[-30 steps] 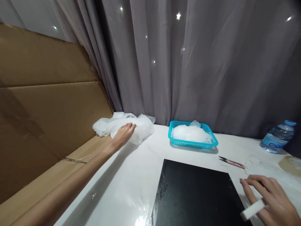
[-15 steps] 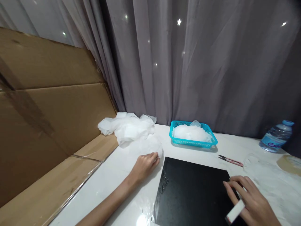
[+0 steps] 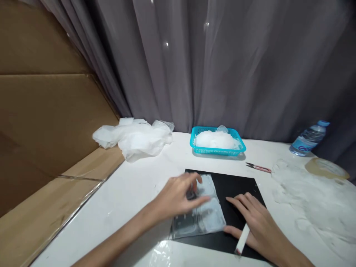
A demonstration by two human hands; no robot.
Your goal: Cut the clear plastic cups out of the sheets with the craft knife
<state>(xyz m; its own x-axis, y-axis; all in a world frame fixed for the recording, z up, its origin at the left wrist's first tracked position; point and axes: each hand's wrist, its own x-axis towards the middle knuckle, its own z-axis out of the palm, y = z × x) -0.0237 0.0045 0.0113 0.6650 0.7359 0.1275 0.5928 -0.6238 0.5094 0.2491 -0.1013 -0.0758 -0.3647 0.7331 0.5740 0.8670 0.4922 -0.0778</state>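
A translucent plastic sheet (image 3: 213, 220), marked off in squarish panels, lies over the left part of a flat black board (image 3: 236, 181). Over that sheet is my left hand (image 3: 176, 194), fingers spread and slightly blurred; whether it touches the plastic I cannot tell. My right hand (image 3: 257, 222) rests on the board's right side, fingertips near the sheet's edge. Tucked in its palm is a slim white stick-like tool (image 3: 242, 239) with a dark, reddish end. The tool's other end is hidden by the hand.
Crumpled white plastic (image 3: 144, 139) lies at the back left beside a cardboard box (image 3: 55, 122). A turquoise basket (image 3: 218, 151) holds white material. Pink-handled snips (image 3: 260, 168), a water bottle (image 3: 308, 139), a tape roll (image 3: 325, 168) and thin clear plastic (image 3: 319, 200) sit right.
My left hand has moved from the white plastic pile to the board, where the translucent sheet now lies. The right hand keeps the white stick, fingers now spread on the board. The view has shifted.
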